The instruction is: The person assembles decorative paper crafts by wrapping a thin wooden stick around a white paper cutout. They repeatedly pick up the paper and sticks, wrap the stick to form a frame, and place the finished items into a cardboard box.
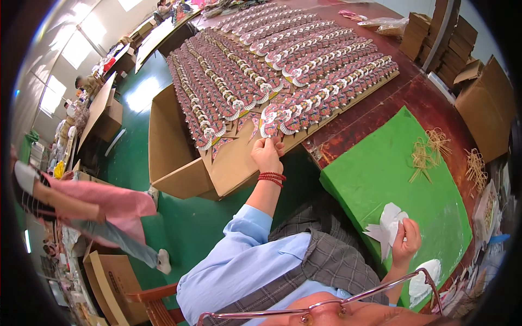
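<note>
My left hand (268,154), with red beads round the wrist, reaches out to the near end of a row of overlapping patterned paper cutouts (321,98). Its fingers are pinched at the end cutout (270,129), though the fingertips partly hide the contact. Over the green board (375,157), at my right, my right hand (406,239) grips a white bird-like paper cutout (389,223), plain side showing. Close to that hand, a white pasty patch (425,282) lies on the board.
Further rows of cutouts (206,81) cover a cardboard sheet, beside an open carton (171,141). Bundles of thin tan strips (429,155) lie on the board, another (476,170) beside it. Cartons (486,108) stand right. A person in a pink apron (103,204) is at left.
</note>
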